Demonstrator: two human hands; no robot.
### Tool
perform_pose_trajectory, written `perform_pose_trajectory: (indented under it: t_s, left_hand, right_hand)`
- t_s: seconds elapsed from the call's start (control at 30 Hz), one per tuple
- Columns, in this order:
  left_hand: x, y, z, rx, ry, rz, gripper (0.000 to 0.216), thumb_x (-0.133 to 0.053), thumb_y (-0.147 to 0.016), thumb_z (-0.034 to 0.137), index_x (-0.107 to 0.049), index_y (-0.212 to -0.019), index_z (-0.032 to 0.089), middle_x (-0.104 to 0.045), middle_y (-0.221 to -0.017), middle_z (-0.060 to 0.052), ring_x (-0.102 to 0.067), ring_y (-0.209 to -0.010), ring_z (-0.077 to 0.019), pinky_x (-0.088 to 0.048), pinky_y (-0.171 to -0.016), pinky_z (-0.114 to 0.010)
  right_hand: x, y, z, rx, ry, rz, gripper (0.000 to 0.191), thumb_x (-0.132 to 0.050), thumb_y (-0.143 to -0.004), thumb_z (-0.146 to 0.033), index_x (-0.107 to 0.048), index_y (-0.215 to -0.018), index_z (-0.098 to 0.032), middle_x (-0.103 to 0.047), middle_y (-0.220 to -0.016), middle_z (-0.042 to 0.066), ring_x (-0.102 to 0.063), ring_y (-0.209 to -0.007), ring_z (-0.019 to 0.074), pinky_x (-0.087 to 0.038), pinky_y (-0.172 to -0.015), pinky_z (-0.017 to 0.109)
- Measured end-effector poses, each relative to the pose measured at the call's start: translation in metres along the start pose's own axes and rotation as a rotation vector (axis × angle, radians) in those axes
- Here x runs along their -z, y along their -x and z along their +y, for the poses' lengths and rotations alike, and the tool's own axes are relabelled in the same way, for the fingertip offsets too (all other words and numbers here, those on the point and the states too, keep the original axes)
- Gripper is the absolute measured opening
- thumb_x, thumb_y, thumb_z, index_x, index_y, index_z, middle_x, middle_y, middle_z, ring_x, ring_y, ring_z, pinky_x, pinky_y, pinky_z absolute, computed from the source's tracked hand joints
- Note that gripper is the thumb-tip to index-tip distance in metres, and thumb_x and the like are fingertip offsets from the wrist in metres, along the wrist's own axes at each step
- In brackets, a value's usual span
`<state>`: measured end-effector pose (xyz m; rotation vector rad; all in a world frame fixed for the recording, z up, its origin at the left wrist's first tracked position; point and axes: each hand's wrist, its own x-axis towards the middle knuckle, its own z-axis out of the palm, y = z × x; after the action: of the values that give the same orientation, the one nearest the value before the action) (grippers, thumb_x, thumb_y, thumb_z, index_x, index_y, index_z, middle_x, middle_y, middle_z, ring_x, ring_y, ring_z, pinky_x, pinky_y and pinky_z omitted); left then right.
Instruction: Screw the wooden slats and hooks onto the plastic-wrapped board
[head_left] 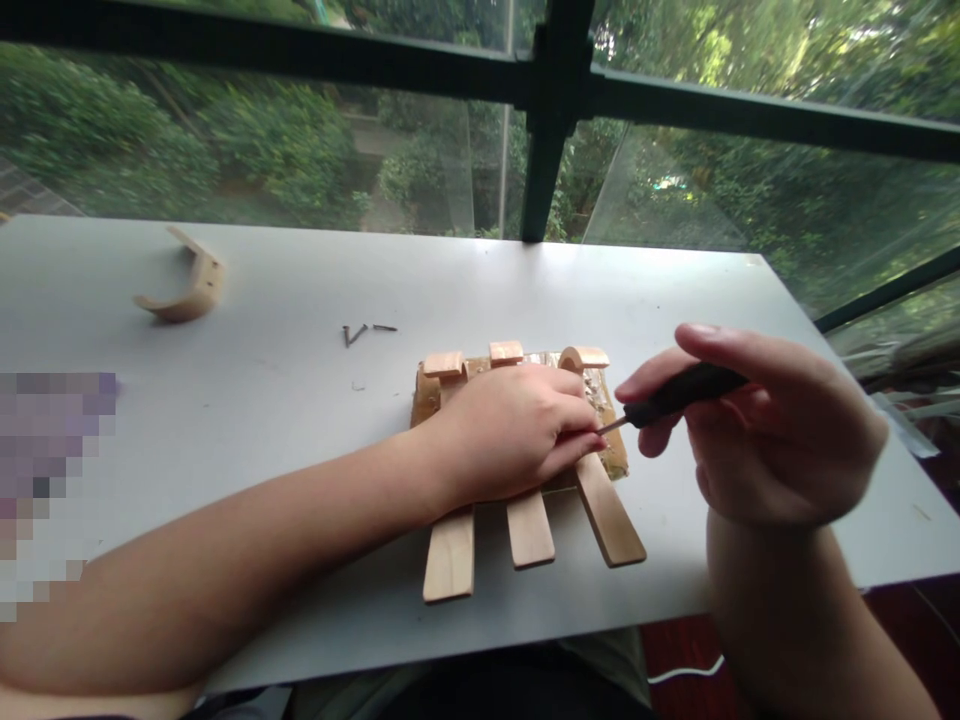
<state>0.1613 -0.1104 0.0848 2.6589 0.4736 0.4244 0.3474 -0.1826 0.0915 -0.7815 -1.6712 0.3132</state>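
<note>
The left hand (517, 425) lies palm down, thumb and fingertips gathered at the tip of a screwdriver (675, 395); whether they pinch something is hidden. The right hand (787, 430) curls loosely round its black handle. Beneath the left hand, on the near half of the white table (300, 270), a brown, shiny-surfaced block (618, 463) bears three pale wooden strips (611, 515), smooth and flat at their near ends, curved at the far ones. Farther left lie three screws (358, 334); at far left, a curved wooden piece (201, 290) shows two dark holes.
</note>
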Motion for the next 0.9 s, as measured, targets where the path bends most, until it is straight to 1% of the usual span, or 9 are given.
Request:
perform_pose_trajectory:
  t_s: [0.07, 0.1, 0.27, 0.37, 0.43, 0.6, 0.73, 0.83, 0.9]
  left_hand:
    - [-0.0004, 0.0002, 0.0002, 0.003, -0.003, 0.002, 0.026, -0.047, -0.096, 0.032, -0.071, -0.09, 0.022, -0.066, -0.094, -0.001, -0.059, -0.086, -0.0147, -0.044, -0.077, -0.028]
    - [-0.0006, 0.0004, 0.0004, 0.006, -0.005, 0.004, 0.025, -0.048, -0.096, 0.031, -0.071, -0.09, 0.022, -0.066, -0.094, 0.0, -0.059, -0.086, -0.0147, -0.044, -0.076, -0.028]
    - [-0.0005, 0.0012, 0.0021, 0.035, 0.022, 0.019, 0.017, -0.056, -0.088, 0.03, -0.071, -0.088, 0.023, -0.065, -0.092, -0.001, -0.059, -0.086, -0.0159, -0.044, -0.077, -0.029]
    - [0.0003, 0.0014, 0.0026, 0.047, 0.036, 0.04, 0.014, -0.06, -0.085, 0.032, -0.071, -0.086, 0.023, -0.063, -0.085, 0.0, -0.057, -0.08, -0.0146, -0.042, -0.071, -0.027]
    - [0.0006, 0.0014, 0.0023, 0.038, 0.029, 0.045, 0.016, -0.06, -0.086, 0.033, -0.07, -0.081, 0.021, -0.062, -0.082, 0.001, -0.056, -0.076, -0.0133, -0.041, -0.067, -0.027]
    - [0.0003, 0.0008, 0.0009, 0.028, 0.01, 0.028, 0.02, -0.058, -0.088, 0.033, -0.071, -0.079, 0.02, -0.062, -0.084, 0.0, -0.055, -0.077, -0.0126, -0.041, -0.068, -0.026]
    - [0.0011, 0.0009, 0.0013, 0.044, 0.03, 0.035, 0.019, -0.059, -0.086, 0.033, -0.071, -0.079, 0.021, -0.062, -0.083, 0.0, -0.056, -0.077, -0.0133, -0.043, -0.069, -0.027]
    - [0.0026, 0.0013, 0.0019, 0.046, 0.061, 0.041, 0.014, -0.06, -0.082, 0.026, -0.073, -0.084, 0.021, -0.064, -0.085, 0.0, -0.057, -0.078, -0.0136, -0.044, -0.071, -0.027]
    - [0.0037, 0.0012, 0.0021, 0.041, 0.071, 0.037, 0.016, -0.061, -0.078, 0.021, -0.073, -0.087, 0.022, -0.065, -0.087, 0.0, -0.057, -0.078, -0.0135, -0.044, -0.071, -0.026]
  right_hand:
    - [-0.0015, -0.0018, 0.0013, -0.004, -0.076, 0.054, 0.043, -0.06, -0.081, -0.007, -0.066, -0.122, -0.018, -0.072, -0.088, 0.009, -0.066, -0.062, 0.019, -0.047, -0.034, 0.028]
    - [-0.0026, -0.0025, 0.0015, 0.002, -0.091, 0.057, 0.041, -0.062, -0.08, -0.006, -0.067, -0.119, -0.017, -0.072, -0.086, 0.009, -0.066, -0.063, 0.0192, -0.047, -0.033, 0.027]
    - [-0.0038, -0.0047, -0.0017, 0.018, -0.09, 0.041, 0.039, -0.071, -0.073, -0.003, -0.071, -0.11, -0.016, -0.072, -0.081, 0.008, -0.065, -0.059, 0.0188, -0.054, -0.044, 0.032]
    - [-0.0022, -0.0046, -0.0024, 0.005, -0.069, 0.01, 0.041, -0.078, -0.065, -0.003, -0.072, -0.104, -0.017, -0.072, -0.081, 0.007, -0.062, -0.056, 0.0163, -0.052, -0.045, 0.032]
    - [-0.0025, -0.0039, -0.0009, 0.006, -0.069, 0.011, 0.042, -0.078, -0.064, -0.002, -0.071, -0.102, -0.017, -0.07, -0.079, 0.006, -0.061, -0.057, 0.0156, -0.05, -0.045, 0.03]
    - [-0.0077, -0.0011, 0.0017, -0.014, -0.049, 0.071, 0.033, -0.073, -0.071, -0.006, -0.068, -0.101, -0.018, -0.068, -0.078, 0.004, -0.062, -0.06, 0.0147, -0.052, -0.049, 0.03]
    - [-0.0087, 0.0005, -0.0018, -0.021, 0.035, 0.093, 0.032, -0.066, -0.076, -0.007, -0.069, -0.105, -0.019, -0.068, -0.08, 0.005, -0.059, -0.058, 0.0138, -0.047, -0.047, 0.03]
    - [-0.0064, 0.0005, -0.0028, -0.016, 0.091, 0.09, 0.033, -0.064, -0.078, -0.007, -0.069, -0.108, -0.021, -0.067, -0.08, 0.005, -0.058, -0.058, 0.0145, -0.047, -0.047, 0.031]
    - [-0.0047, 0.0004, -0.0017, -0.025, 0.102, 0.095, 0.031, -0.064, -0.079, -0.011, -0.069, -0.107, -0.022, -0.067, -0.079, 0.005, -0.058, -0.057, 0.0155, -0.048, -0.048, 0.032]
